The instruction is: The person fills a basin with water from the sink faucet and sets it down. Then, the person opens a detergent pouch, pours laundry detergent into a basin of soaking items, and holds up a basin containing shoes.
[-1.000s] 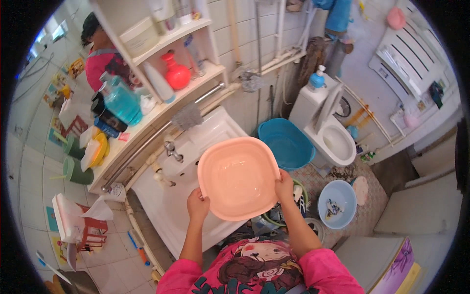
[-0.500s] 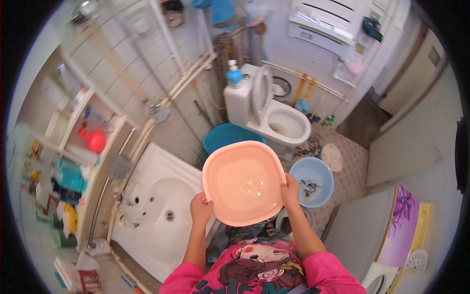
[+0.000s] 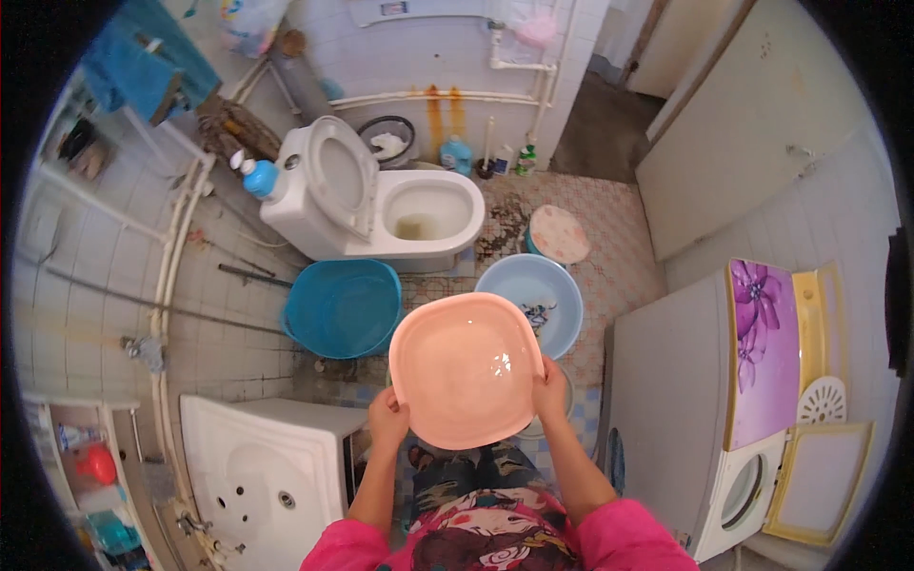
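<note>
A pale orange plastic basin (image 3: 462,381) is held in front of me, with glints of light on what looks like clear water inside. Its left rim is gripped by my left hand (image 3: 387,419), fingers mostly under the edge. My right hand (image 3: 550,390) grips the opposite rim. Just past the basin, a light blue tub (image 3: 571,309) with a patterned bottom stands on the floor, partly covered by it. A larger blue tub (image 3: 347,309) sits to the far left of the basin, beside the toilet (image 3: 447,205).
A white sink (image 3: 257,447) is at my left. On the right stands a washing machine (image 3: 666,390), its small lid (image 3: 824,485) raised. A round patterned stool (image 3: 559,234) is beyond the light blue tub. Bottles (image 3: 456,154) line the far wall near a doorway (image 3: 600,124).
My view has turned to the right, away from the sink. The basin has moved along with both hands, from beside the sink to near the tubs on the floor.
</note>
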The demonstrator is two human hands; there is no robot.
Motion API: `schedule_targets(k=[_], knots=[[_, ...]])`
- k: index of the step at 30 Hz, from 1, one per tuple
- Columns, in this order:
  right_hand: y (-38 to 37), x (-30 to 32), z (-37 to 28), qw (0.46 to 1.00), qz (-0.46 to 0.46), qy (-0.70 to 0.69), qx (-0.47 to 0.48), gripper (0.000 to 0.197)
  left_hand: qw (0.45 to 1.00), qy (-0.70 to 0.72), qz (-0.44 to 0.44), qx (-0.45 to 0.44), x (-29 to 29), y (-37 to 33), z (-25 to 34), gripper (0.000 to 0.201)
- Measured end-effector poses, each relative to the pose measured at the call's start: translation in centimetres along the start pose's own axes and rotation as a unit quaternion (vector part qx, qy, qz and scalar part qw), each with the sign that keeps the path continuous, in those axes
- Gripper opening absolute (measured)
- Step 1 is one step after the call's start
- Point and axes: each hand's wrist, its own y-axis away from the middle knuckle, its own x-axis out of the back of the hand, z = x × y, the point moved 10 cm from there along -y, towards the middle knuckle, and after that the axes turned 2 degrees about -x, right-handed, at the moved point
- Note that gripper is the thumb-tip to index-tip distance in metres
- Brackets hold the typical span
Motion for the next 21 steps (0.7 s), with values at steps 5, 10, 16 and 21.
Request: schedule_targets(k=[5,10,16,21], knots=[[-2.9,0.5,11.0,0.997,-0.014,-0.005,-0.074,0.037,0.994,-0.092,-0.051,0.017,-6.7,-3.9,-3.0,0.034],[-4.1,0.3,18.3,0.993,0.022,-0.029,-0.115,0.036,0.987,-0.142,-0.074,0.032,-12.0,-7.0,-7.4,0.035],[-5.6,0.4,25.3,0.992,0.044,0.007,-0.12,0.038,0.971,-0.215,-0.105,0.009,-16.7,-10.2,-13.2,0.032],[-4.9,0.2,29.5,0.986,0.054,0.021,-0.157,0.038,0.967,-0.219,-0.122,0.04,-18.3,-11.6,-18.1,0.029]])
